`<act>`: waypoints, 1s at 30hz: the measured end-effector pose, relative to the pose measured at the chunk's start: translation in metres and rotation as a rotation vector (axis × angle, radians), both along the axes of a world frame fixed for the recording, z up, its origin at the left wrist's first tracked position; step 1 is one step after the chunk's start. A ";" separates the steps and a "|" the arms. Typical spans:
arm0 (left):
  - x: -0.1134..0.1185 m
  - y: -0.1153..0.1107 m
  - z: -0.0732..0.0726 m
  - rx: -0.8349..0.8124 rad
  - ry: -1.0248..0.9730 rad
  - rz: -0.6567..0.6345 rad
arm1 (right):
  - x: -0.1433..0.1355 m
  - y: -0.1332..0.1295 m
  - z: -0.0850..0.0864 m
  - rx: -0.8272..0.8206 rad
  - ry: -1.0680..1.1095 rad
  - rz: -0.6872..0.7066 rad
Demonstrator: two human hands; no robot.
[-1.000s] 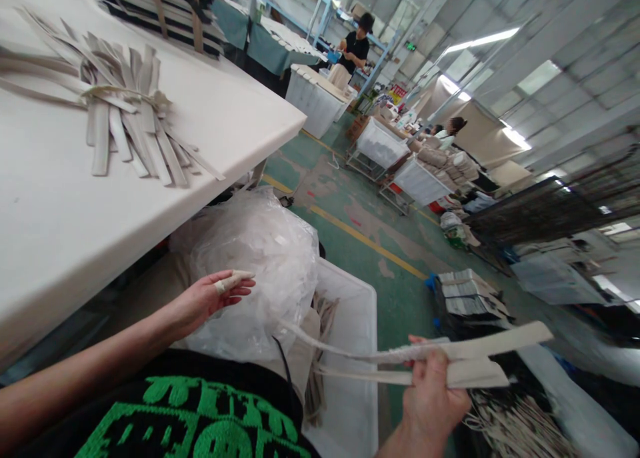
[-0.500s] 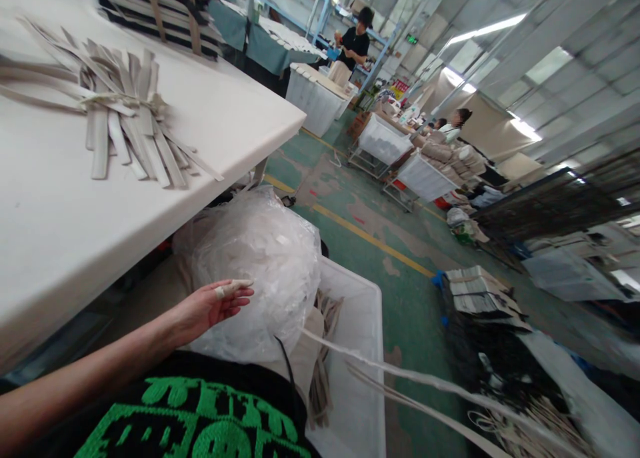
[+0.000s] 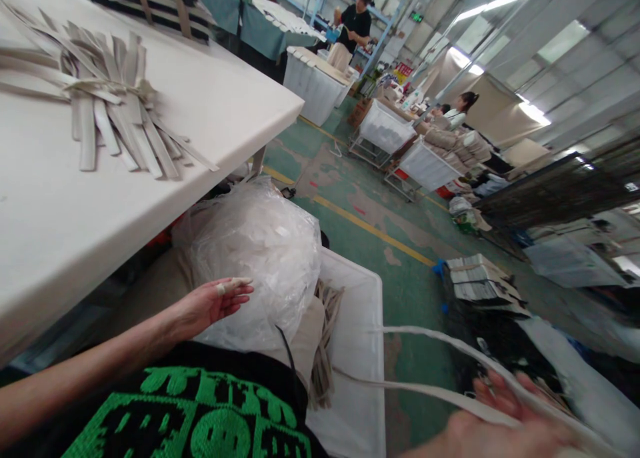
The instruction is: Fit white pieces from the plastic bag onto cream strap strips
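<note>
My left hand (image 3: pixel 217 303) is held out over a clear plastic bag (image 3: pixel 260 245) of white pieces, fingers stretched and nothing in them. Pale tape wraps one of its fingers. At the lower right, my right hand (image 3: pixel 515 411) is blurred, its fingers curled around long pale fabric strips (image 3: pixel 425 386). Those strips stretch leftward from it over a white plastic bin (image 3: pixel 357 351). More beige strips (image 3: pixel 327 345) lie inside that bin, beside the bag.
On the left is a white table (image 3: pixel 215 98) bearing a tied bundle of strips (image 3: pixel 113 105). A strapped stack (image 3: pixel 480 281) sits on the floor at right. Farther back, a person in black (image 3: pixel 356 25) stands near white bins, and wheeled bins (image 3: pixel 387 128) stand across the aisle.
My right hand has come into view at the lower right with the strips, whose free ends have swung right, away from the bag. My left hand stays almost still.
</note>
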State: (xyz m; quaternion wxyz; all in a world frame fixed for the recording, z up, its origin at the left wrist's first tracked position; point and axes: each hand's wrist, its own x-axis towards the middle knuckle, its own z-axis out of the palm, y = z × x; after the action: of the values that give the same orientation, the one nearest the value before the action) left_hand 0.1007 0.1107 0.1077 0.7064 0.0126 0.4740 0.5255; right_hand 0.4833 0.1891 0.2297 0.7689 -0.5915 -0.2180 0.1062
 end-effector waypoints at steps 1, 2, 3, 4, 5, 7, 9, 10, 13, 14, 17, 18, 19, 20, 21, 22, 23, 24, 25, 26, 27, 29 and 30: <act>0.000 -0.001 -0.001 -0.005 -0.001 -0.003 | 0.000 0.009 -0.010 0.031 -0.132 0.024; 0.000 -0.001 -0.003 -0.010 -0.004 -0.005 | 0.003 0.019 -0.023 0.006 -0.207 0.083; 0.000 -0.002 -0.004 -0.016 -0.007 -0.006 | 0.008 0.029 -0.036 -0.045 -0.209 0.132; -0.001 -0.002 -0.005 -0.022 -0.010 -0.004 | 0.013 0.038 -0.050 -0.119 -0.186 0.207; -0.001 -0.002 -0.006 -0.027 -0.013 -0.004 | 0.018 0.047 -0.063 -0.172 -0.168 0.276; -0.001 -0.003 -0.008 -0.035 -0.015 -0.005 | 0.024 0.060 -0.086 -0.259 -0.174 0.382; -0.001 -0.003 -0.010 -0.036 -0.016 -0.007 | 0.025 0.068 -0.099 -0.290 -0.218 0.457; -0.001 -0.003 -0.010 -0.036 -0.016 -0.007 | 0.023 0.070 -0.102 -0.281 -0.233 0.487; -0.002 -0.002 -0.012 -0.043 -0.019 -0.001 | 0.018 0.071 -0.104 -0.210 -0.222 0.535; -0.003 -0.002 -0.013 -0.049 -0.022 0.001 | 0.018 0.070 -0.104 -0.192 -0.215 0.531; -0.004 -0.002 -0.012 -0.063 -0.030 0.008 | 0.026 0.065 -0.110 -0.181 -0.215 0.475; -0.004 -0.002 -0.011 -0.065 -0.029 0.011 | 0.030 0.063 -0.114 -0.188 -0.204 0.443; -0.005 -0.002 -0.011 -0.067 -0.026 0.014 | 0.035 0.060 -0.120 -0.202 -0.185 0.404; -0.006 -0.002 -0.012 -0.067 -0.023 0.015 | 0.041 0.057 -0.127 -0.223 -0.159 0.358; -0.007 -0.002 -0.013 -0.067 -0.019 0.016 | 0.047 0.053 -0.136 -0.250 -0.128 0.316; -0.008 -0.001 -0.015 -0.067 -0.015 0.018 | 0.053 0.048 -0.145 -0.284 -0.098 0.286; -0.009 0.000 -0.018 -0.068 -0.011 0.021 | 0.058 0.042 -0.154 -0.321 -0.069 0.272; -0.010 0.000 -0.022 -0.071 -0.007 0.025 | 0.063 0.036 -0.164 -0.360 -0.044 0.278; -0.012 0.002 -0.026 -0.081 -0.004 0.033 | 0.067 0.030 -0.173 -0.396 -0.020 0.293; -0.014 0.003 -0.030 -0.097 0.000 0.044 | 0.070 0.023 -0.182 -0.426 0.002 0.309; -0.016 0.004 -0.034 -0.119 0.002 0.058 | 0.073 0.016 -0.190 -0.446 0.021 0.319; -0.021 0.006 -0.041 -0.164 0.000 0.085 | 0.078 0.004 -0.203 -0.467 0.051 0.316; -0.023 0.006 -0.043 -0.180 -0.005 0.098 | 0.079 -0.001 -0.206 -0.472 0.062 0.309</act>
State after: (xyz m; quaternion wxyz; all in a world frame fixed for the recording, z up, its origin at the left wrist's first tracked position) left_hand 0.0773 0.1166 0.0643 0.6793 -0.0754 0.5178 0.5145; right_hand 0.5626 0.1884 0.0233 0.5909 -0.7105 -0.2510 0.2880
